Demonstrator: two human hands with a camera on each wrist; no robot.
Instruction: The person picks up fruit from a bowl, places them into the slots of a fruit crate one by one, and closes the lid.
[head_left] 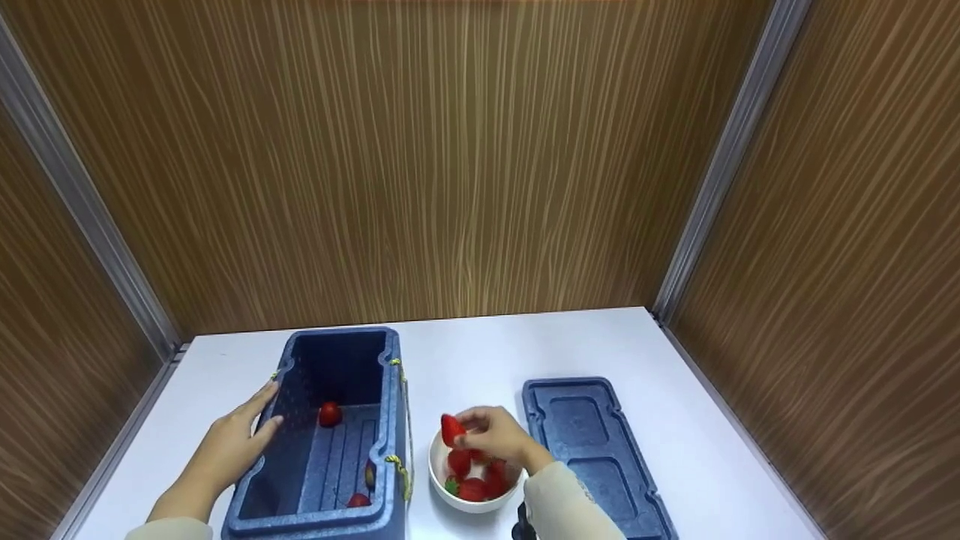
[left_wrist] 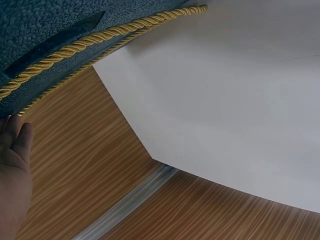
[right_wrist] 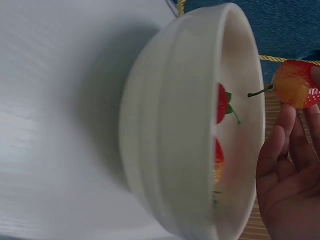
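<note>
My right hand (head_left: 491, 435) pinches a red strawberry (head_left: 451, 430) over the white bowl (head_left: 474, 507). In the right wrist view this strawberry (right_wrist: 295, 85) has a yellowish end with a thin stem, and it sits beyond the bowl's rim. Several more strawberries (head_left: 472, 490) lie in the bowl, some with green leaves. On the left rim of the blue box (head_left: 395, 420) rests my left hand (head_left: 229, 446), its fingers fairly straight. Inside the box are a round red fruit (head_left: 330, 414), a second red fruit (head_left: 358, 500) and a darker piece (head_left: 370, 474), partly hidden by the wall.
A flat blue lid (head_left: 592, 450) lies right of the bowl, partly behind my right sleeve (head_left: 570, 506). Yellow rope handles (left_wrist: 115, 32) hang on the box's sides. Wood-grain panels (head_left: 450, 165) enclose the white table (head_left: 465, 345) at the back and both sides.
</note>
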